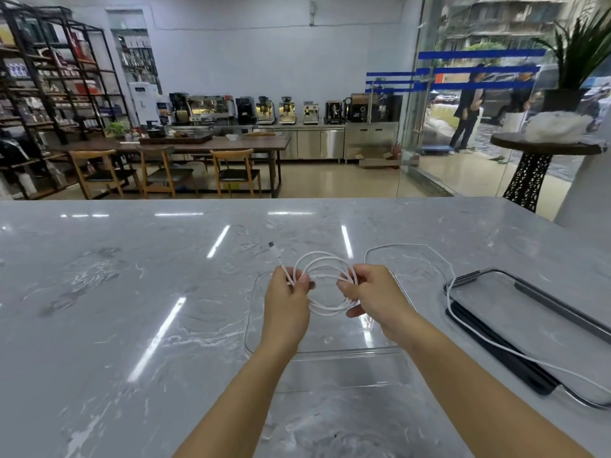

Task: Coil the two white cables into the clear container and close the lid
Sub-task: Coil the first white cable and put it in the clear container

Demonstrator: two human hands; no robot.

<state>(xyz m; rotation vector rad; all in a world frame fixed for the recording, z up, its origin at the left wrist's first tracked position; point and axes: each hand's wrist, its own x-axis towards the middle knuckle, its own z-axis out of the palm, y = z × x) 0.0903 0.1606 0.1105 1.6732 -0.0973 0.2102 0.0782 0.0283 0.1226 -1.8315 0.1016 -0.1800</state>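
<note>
Left of the clear container (248, 325), the marble counter (132, 276) carries nothing of the task. Over the container's left half, the left hand (287, 304) pinches the left side of the coiled cable (326, 314). The plug end (271, 244) sticks up and away beyond its fingers. The right hand (375, 294) curls round the coil's right side, so the loops span the gap between the two hands, directly above the open container (a straight lowering looks like all this one needs). The second cable (390, 245) lies uncoiled: it starts just behind the container, bends right, and runs toward the person across the lid (529, 305), which rests right of the container. The right hand is the nearer to both.
</note>
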